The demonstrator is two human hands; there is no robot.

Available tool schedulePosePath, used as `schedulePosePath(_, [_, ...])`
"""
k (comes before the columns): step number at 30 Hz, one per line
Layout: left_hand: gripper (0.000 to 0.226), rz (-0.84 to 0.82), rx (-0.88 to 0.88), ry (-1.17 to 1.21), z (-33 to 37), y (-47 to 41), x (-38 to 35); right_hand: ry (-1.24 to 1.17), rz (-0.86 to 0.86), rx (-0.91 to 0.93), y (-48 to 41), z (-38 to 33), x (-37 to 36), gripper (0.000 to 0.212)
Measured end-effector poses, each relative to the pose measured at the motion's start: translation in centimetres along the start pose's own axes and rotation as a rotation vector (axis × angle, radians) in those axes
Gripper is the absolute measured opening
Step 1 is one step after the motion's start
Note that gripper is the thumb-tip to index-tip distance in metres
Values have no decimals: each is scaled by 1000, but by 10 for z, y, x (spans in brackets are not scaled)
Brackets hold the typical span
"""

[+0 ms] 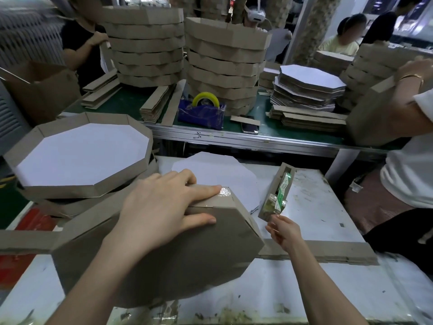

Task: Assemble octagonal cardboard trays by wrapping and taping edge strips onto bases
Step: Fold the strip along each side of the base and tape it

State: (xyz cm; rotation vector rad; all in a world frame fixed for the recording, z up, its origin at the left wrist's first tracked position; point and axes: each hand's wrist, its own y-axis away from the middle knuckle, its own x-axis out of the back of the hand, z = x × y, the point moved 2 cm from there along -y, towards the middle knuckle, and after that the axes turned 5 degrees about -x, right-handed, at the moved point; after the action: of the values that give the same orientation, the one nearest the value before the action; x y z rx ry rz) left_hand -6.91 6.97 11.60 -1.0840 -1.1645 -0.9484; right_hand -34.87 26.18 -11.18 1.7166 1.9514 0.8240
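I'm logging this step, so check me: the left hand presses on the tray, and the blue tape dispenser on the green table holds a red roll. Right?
Not quite. The head view shows the roll is yellow, not red. The rest holds: the left hand presses on the tray, and the blue tape dispenser sits on the green table.

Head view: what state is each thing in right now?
Worked tray: tilted, brown underside showing, clear tape on rim.
Left hand: flat, pressing that tray.
Right hand: fingers curled, hold unclear.
Finished tray: upright, white inside showing.
Tape dispenser: holds yellow roll.
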Motion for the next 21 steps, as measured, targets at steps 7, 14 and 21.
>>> schedulePosePath(7, [63, 2, 3, 0, -5, 7, 2, 123, 7, 88, 0, -1, 0, 13])
schedulePosePath(14, [62, -12, 30, -17, -11, 6, 2, 192, 98, 413, 2, -20, -13, 5])
schedulePosePath(21, [68, -32, 67, -1, -15, 6, 0, 239, 179, 444, -20, -38, -17, 16])
